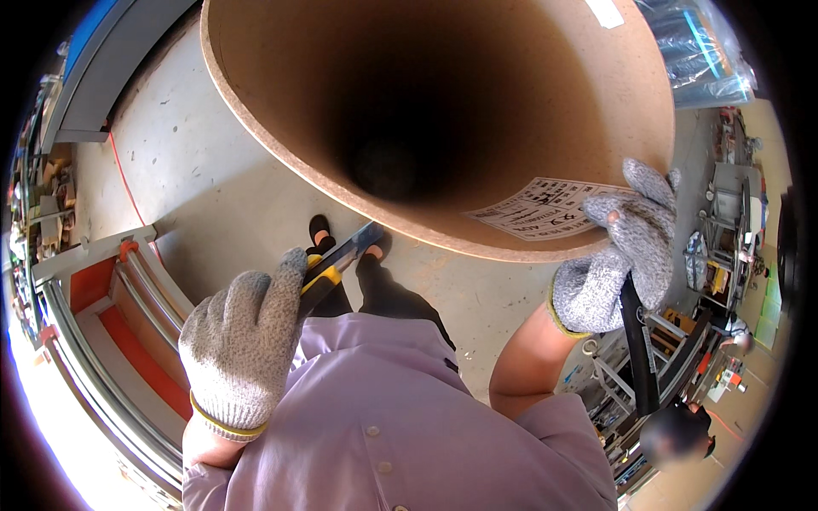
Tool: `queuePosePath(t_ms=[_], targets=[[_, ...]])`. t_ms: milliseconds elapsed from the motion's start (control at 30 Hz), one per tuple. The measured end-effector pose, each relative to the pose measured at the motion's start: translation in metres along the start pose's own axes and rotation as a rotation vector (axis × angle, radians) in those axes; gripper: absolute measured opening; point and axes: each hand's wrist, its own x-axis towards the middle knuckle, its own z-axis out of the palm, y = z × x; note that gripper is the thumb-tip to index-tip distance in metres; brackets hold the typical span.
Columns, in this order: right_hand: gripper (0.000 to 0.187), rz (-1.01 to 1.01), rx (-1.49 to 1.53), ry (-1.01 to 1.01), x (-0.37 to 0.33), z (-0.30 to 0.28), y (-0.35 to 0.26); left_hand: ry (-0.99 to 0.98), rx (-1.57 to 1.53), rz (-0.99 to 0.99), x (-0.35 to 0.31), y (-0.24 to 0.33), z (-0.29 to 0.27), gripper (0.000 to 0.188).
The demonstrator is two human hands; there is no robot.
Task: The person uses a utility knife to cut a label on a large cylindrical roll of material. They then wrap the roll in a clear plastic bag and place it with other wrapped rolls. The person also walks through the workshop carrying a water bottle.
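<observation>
A huge brown cardboard tube [281,166] fills the upper middle, its wide mouth facing me and its inside dark. A white printed label [541,209] is stuck inside near the rim. My left hand [243,345], in a grey knit glove, is closed on a utility knife [322,279] with a black and yellow handle. The knife's flat bluish-grey end points up toward the tube's lower rim; whether it touches cannot be told. At the rim's right side, over the label's edge, is my gloved right hand [626,247], closed round a black handle [639,349]. That tool's other end is hidden.
Left of me stands a frame with metal rollers [94,375] and red-orange panels. A grey machine [128,60] is at the upper left, with a red cord [125,175] on the floor. Carts and tools [673,349] line the right; another person [677,433] is at the lower right.
</observation>
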Motion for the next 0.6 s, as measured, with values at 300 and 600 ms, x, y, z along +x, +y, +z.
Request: queuePosePath(t_ms=[300, 600], targets=[[0.029, -0.020, 0.043, 0.000, -0.0012, -0.0003, 0.0015, 0.011, 0.001, 0.003, 0.0000, -0.0015, -0.0010, 0.051], [0.027, 0.011, 0.046, 0.002, -0.0016, 0.0004, 0.0002, 0.020, 0.004, -0.003, -0.0006, -0.0002, -0.0013, 0.050]])
